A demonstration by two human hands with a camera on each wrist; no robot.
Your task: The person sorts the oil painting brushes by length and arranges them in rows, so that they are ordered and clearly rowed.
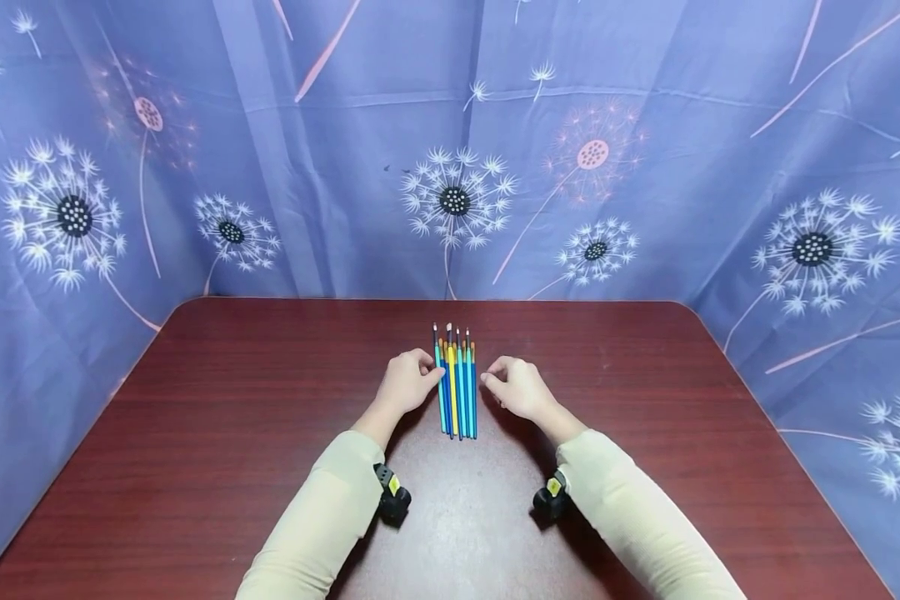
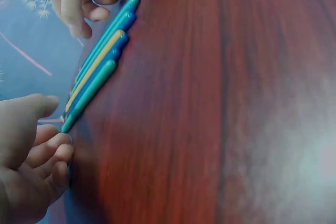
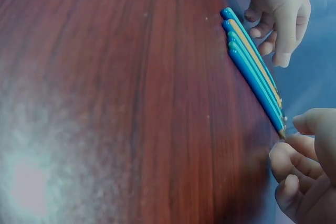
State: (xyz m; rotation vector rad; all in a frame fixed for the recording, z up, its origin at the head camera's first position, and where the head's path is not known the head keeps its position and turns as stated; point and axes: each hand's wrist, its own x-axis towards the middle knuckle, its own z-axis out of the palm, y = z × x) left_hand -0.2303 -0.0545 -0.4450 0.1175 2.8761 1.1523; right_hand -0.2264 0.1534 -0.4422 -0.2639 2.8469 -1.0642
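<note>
Several slim paintbrushes, among them a yellow one (image 1: 452,392), lie side by side on the table, bristle ends away from me and handles towards me. Most handles are blue or teal, such as the teal paintbrush (image 2: 94,90). At the left edge of the row is my left hand (image 1: 408,382), its thumb tip by the outermost brush; whether it touches cannot be told. My right hand (image 1: 521,388) rests a small gap to the right of the row, fingers loosely bent around nothing. In the right wrist view, its thumb and fingers stand apart near a blue paintbrush (image 3: 257,90).
The dark red wooden table (image 1: 232,417) has rounded far corners. A blue curtain (image 1: 330,192) with dandelion prints hangs behind and along both sides. On each forearm a small black camera (image 1: 395,504) is strapped over a pale sleeve (image 1: 315,517).
</note>
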